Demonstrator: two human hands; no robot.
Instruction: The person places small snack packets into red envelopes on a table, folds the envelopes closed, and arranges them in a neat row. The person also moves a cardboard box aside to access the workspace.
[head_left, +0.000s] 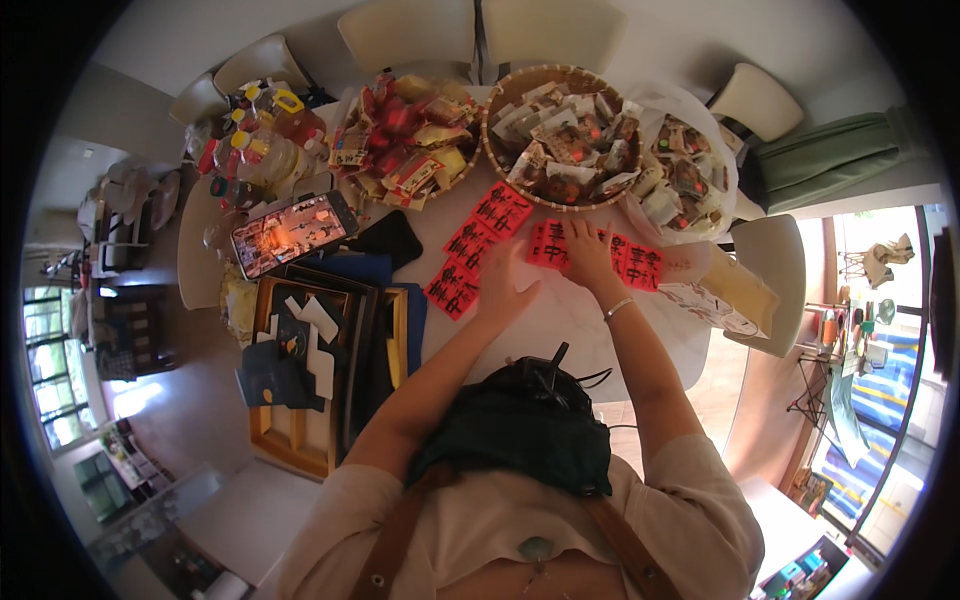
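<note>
On the white marbled table (536, 330), red paper slips with black brush characters lie in two slanting rows. My left hand (510, 281) is by the left row of red slips (454, 289), its thumb and fingers apart; its fingertips are blurred. Fingers spread, my right hand (587, 251) rests flat on the right row of red slips (643, 268). A bracelet circles my right wrist. Beyond the slips stand a round bamboo basket (488, 135) of clear-wrapped packets and a second basket (471, 161) heaped with red and gold packets.
A lit phone (294, 232) and a black pouch (390, 238) lie at the left, near bottles (262, 157). Wooden frames (292, 454) are stacked nearer me. At the right are a plastic bag of packets (686, 172), a paper bag (739, 289) and a chair (780, 255).
</note>
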